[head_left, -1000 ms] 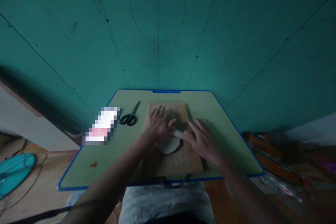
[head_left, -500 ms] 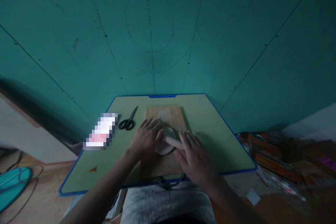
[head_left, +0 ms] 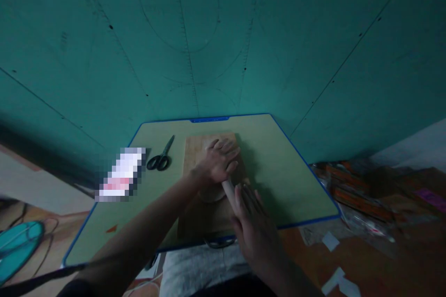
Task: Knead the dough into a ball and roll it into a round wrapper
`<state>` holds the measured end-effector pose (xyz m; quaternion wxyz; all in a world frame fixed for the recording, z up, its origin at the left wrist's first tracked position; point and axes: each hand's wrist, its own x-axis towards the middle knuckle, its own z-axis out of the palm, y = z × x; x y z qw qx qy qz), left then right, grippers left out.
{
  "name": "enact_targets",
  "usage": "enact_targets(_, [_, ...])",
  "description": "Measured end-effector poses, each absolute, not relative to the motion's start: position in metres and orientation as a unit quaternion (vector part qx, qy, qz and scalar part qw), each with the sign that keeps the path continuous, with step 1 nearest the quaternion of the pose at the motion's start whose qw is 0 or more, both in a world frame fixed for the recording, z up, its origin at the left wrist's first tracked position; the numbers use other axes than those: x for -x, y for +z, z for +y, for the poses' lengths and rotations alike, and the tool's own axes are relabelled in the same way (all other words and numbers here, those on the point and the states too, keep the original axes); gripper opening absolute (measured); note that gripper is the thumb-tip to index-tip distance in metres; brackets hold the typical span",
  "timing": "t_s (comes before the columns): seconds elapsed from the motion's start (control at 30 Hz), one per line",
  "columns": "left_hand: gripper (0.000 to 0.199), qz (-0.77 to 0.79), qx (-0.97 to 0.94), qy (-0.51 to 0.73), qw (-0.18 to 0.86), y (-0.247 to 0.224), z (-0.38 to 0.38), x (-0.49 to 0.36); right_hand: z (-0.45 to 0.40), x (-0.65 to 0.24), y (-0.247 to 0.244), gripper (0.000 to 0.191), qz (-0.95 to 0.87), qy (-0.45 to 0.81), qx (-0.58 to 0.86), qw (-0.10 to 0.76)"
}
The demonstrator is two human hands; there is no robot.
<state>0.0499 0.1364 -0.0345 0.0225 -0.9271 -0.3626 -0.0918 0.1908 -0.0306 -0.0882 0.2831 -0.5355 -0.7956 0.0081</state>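
Note:
A pale, flattened round of dough (head_left: 212, 194) lies on a wooden board (head_left: 190, 216). Slanting across it is a slim, light rolling pin (head_left: 230, 195). My left hand (head_left: 220, 160) covers the pin's far end, palm down and fingers reaching forward over the board's far half. At the near end, my right hand (head_left: 256, 227) rests over the pin with its fingers long and its thumb on the near side. Both palms hide the ends of the pin, and the left forearm and hand hide part of the dough.
The board sits on a pale green table (head_left: 289, 185) with a blue rim. Black-handled scissors (head_left: 162, 160) and a pixelated bright object (head_left: 121, 174) lie left. A small orange scrap (head_left: 112, 229) is nearer. A green wall (head_left: 223, 88) stands behind; packages (head_left: 362, 199) lie right.
My left hand has moved forward and right onto the far end of the rolling pin. The pin has turned to point more away from me. The whole view has shifted slightly.

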Motion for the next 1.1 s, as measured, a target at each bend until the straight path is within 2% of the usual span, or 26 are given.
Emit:
enact_targets(0.17, [0.048,-0.386,0.917,-0.098,0.015,-0.033,0.145,-0.076,-0.02,-0.213,-0.095,0.073,-0.786,0.013,0.558,0.267])
enact_targets(0.33, [0.043,-0.413,0.903,-0.115,0.033,-0.034,0.128,-0.056,-0.016,-0.225,-0.088,0.061,-0.78,0.027,0.579,0.236])
enact_targets(0.5, [0.035,-0.46,0.872,-0.158,0.06,-0.037,0.06,-0.001,-0.016,-0.219,-0.076,0.053,-0.791,0.034,0.566,0.23])
enact_targets(0.63, [0.039,-0.522,0.828,-0.173,0.11,-0.045,-0.006,0.018,0.004,-0.212,-0.068,0.051,-0.803,0.009,0.558,0.21])
enact_targets(0.77, [0.047,-0.516,0.824,-0.204,0.111,-0.059,-0.041,0.011,0.036,-0.201,-0.056,0.048,-0.817,-0.006,0.55,0.17])
enact_targets(0.87, [0.053,-0.52,0.816,-0.222,0.122,-0.063,-0.042,0.006,0.058,-0.191,-0.047,0.048,-0.826,-0.022,0.545,0.143])
enact_targets(1.1, [0.038,-0.554,0.798,-0.228,0.065,-0.051,-0.007,0.021,0.111,-0.166,-0.04,0.047,-0.843,0.017,0.529,0.099])
